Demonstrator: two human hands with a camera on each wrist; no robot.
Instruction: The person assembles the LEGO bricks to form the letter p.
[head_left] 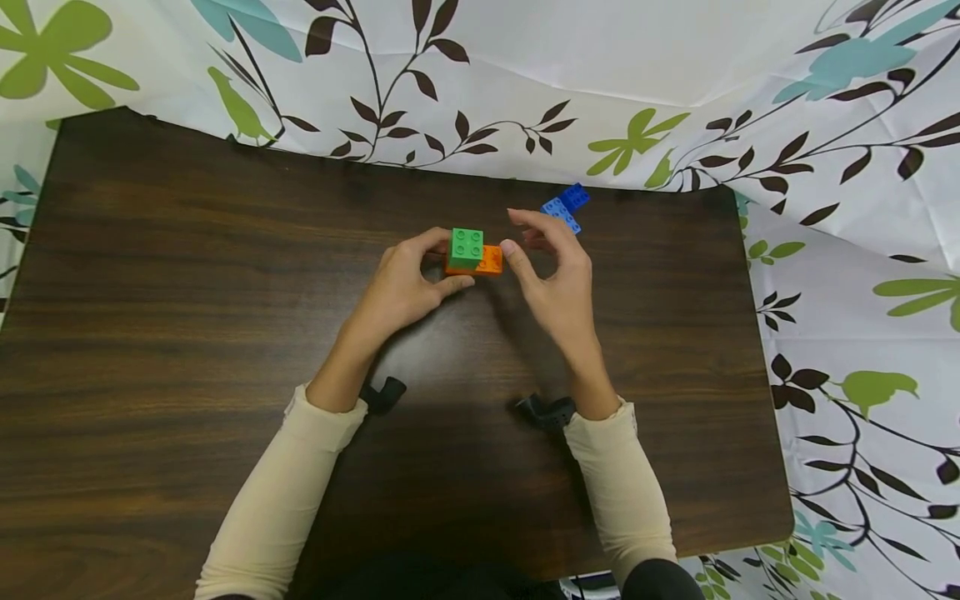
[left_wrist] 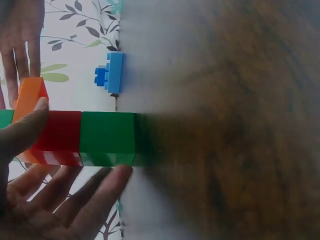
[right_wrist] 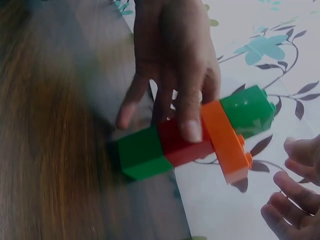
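A toy brick stack stands on the dark wooden table: a green bottom brick [right_wrist: 141, 152], a red brick [right_wrist: 180, 150] over it, then an orange brick [right_wrist: 227, 145] jutting to one side, and a green top brick [head_left: 467, 245]. My left hand [head_left: 405, 279] grips the stack, its thumb across the red brick near the orange one and its fingers on the far side. Just right of the orange brick's jutting end, my right hand [head_left: 555, 271] hovers with relaxed, bent fingers and nothing between them. In the right wrist view its fingertips stand apart from the stack.
Behind my right hand lie a light blue brick [head_left: 561, 215] and a darker blue brick [head_left: 575, 197], touching, near the table's back edge. A white leaf-patterned cloth [head_left: 525, 108] hangs beyond that edge and along the right side. The table [head_left: 187, 333] extends far to the left.
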